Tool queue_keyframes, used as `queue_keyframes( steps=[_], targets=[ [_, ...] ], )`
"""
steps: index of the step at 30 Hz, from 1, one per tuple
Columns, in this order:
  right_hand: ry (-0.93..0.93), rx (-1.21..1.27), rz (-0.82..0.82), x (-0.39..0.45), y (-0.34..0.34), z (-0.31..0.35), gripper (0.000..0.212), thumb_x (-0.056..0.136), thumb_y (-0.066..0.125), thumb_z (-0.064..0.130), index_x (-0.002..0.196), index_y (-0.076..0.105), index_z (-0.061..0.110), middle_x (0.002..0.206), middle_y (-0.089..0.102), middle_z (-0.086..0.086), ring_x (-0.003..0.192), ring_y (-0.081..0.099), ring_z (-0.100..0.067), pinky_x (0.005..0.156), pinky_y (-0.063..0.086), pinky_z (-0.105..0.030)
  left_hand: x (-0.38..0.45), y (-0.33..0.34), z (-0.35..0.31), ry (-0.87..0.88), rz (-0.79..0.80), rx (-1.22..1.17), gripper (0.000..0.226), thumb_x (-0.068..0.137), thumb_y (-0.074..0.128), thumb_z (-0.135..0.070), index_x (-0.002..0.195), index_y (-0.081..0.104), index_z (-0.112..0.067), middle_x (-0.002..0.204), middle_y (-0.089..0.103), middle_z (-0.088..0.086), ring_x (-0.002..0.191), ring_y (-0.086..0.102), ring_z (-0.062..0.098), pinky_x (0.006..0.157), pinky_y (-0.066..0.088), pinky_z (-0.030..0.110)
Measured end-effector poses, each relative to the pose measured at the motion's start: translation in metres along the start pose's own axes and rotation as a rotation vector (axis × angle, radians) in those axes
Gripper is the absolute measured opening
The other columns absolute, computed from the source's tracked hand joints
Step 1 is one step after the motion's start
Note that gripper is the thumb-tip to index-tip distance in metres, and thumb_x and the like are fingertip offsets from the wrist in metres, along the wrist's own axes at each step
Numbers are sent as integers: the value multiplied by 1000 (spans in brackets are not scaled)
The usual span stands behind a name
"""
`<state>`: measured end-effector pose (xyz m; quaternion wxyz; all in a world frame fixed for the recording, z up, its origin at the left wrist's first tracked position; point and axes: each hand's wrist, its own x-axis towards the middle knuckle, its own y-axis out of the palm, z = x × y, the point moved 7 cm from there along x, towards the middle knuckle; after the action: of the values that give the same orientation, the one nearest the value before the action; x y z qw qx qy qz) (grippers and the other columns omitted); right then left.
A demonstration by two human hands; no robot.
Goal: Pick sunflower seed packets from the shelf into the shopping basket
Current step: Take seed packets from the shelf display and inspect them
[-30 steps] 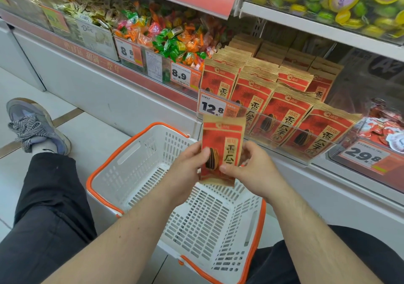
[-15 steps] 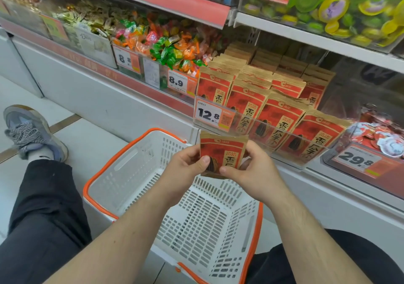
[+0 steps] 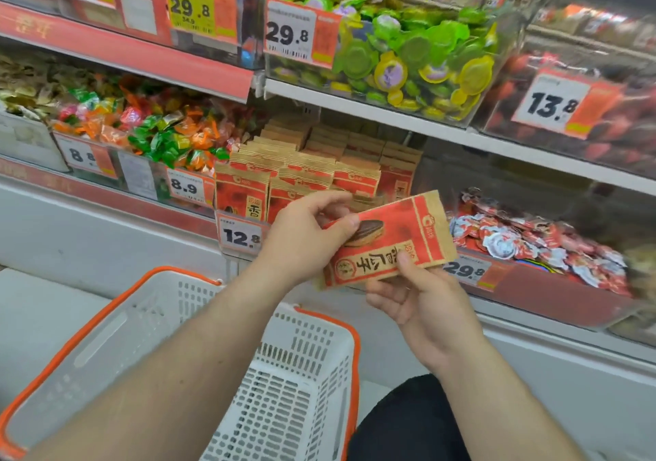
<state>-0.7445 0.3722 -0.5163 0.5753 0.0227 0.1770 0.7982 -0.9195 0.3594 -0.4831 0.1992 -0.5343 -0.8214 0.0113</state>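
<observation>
Presently, the person holds one sunflower seed packet point(image 3: 394, 239) between both hands, turned on its side with its top edge toward the right, in front of the shelf and above the far rim of the shopping basket point(image 3: 305, 365). The left hand point(image 3: 305, 237) pinches the packet's left end, thumb on the printed face and fingers curled behind. The right hand point(image 3: 422, 304) grips the lower edge from beneath, thumb pressed on the front near the lettering, palm turned upward. The packet is clear of the basket and touches neither it nor the shelf stock. Behind the hands, rows of matching packets point(image 3: 312, 173) stand upright in their clear bin, above a price tag reading 12.8 point(image 3: 241, 235). The white basket with orange trim sits on the floor below the forearms; no packet is visible inside it. Wrapped candies point(image 3: 159, 134) fill the bin to the left of the packets.
</observation>
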Motion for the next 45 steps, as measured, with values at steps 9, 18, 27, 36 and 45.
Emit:
queue_keyframes(
  steps=[9, 18, 27, 36, 45],
  targets=[
    [-426, -101, -179, 12, -38, 90, 14, 101, 50, 14, 100, 64, 19, 84, 76, -2, 77, 73, -21, 71, 61, -32, 32, 22, -34, 113, -168, 104, 50, 92, 67, -28, 139, 50, -24, 119, 56, -13, 95, 59, 6, 87, 51, 30],
    [-547, -821, -222, 73, -54, 143, 15, 94, 64, 17, 84, 67, 29, 76, 74, 3, 74, 72, -16, 81, 59, -46, 41, 76, -28, 313, 413, 1034, 70, 82, 57, -57, 147, 39, -38, 154, 34, -13, 150, 11, 20, 118, 3, 60],
    [-369, -1228, -170, 141, -37, 120, 10, 92, 66, 21, 98, 70, 29, 93, 70, 5, 79, 60, -11, 63, 42, -25, 46, 78, -26, 287, 298, 974, 45, 89, 54, -49, 132, 55, -38, 137, 47, -15, 127, 39, 15, 110, 22, 51],
    [-423, -1556, -276, 184, -22, 128, 15, 85, 68, 16, 75, 65, 27, 93, 71, -3, 92, 65, -27, 77, 51, -33, 46, 79, -24, 307, 178, 962, 38, 90, 52, -43, 126, 63, -37, 131, 52, -17, 119, 44, 13, 95, 21, 40],
    [-208, -1785, -173, 217, -13, 110, 45, 92, 56, 43, 132, 57, 23, 130, 63, -5, 123, 55, -29, 110, 35, -49, 44, 79, -24, 308, 141, 957, 36, 88, 54, -40, 121, 67, -36, 126, 57, -15, 116, 48, 15, 94, 23, 41]
  ],
)
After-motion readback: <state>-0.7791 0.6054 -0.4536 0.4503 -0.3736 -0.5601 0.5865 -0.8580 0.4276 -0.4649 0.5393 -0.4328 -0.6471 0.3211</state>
